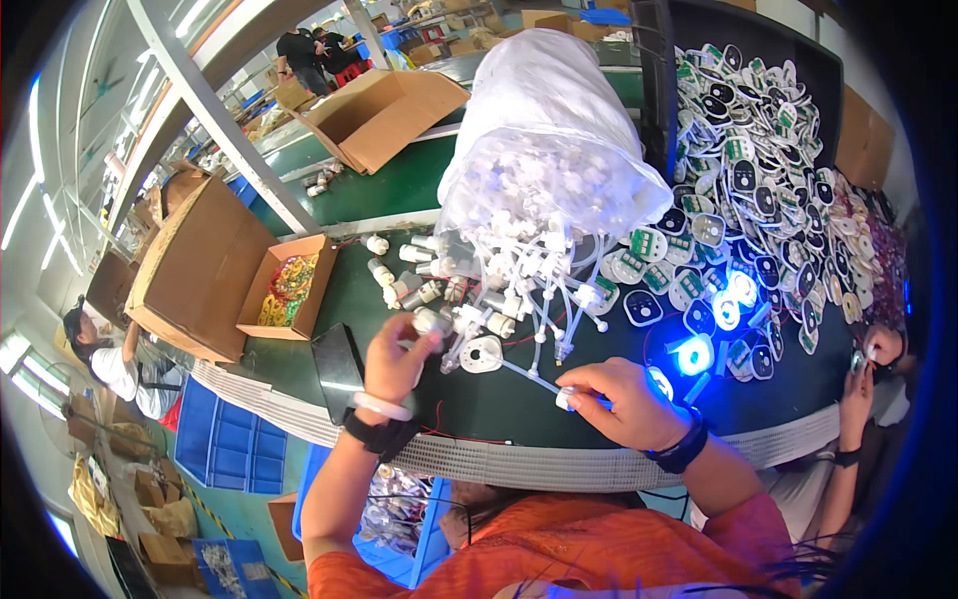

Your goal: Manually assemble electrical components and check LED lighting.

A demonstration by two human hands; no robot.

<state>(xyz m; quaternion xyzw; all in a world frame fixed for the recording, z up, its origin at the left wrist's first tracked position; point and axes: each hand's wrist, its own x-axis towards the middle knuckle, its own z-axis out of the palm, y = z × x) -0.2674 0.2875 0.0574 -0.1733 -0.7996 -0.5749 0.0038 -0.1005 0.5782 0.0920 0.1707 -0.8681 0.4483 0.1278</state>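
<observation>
My left hand (pixel 392 361) is closed, thumb and fingers pinching a small motor with a white cap (pixel 429 321) beside a loose heap of similar motors (pixel 407 288). To its right, my right hand (pixel 631 401) grips the white end piece (pixel 566 398) of a thin white tube (pixel 529 375) between thumb and fingers. That tube slants up and left toward a white rounded plate with a hole (pixel 481 353) on the green table. Just beyond my hands, branching white tubes with fittings (pixel 544 309) spill from a large white bag (pixel 549 100).
Green-and-white oval plates (pixel 738 150) form a big pile at right, near glowing blue ring lights (pixel 693 354). A small carton of coloured wires (pixel 289 290) and a dark flat tablet-like thing (pixel 337 364) lie left. Another person's hands (pixel 868 359) work at far right; blue bins (pixel 230 439) stand below.
</observation>
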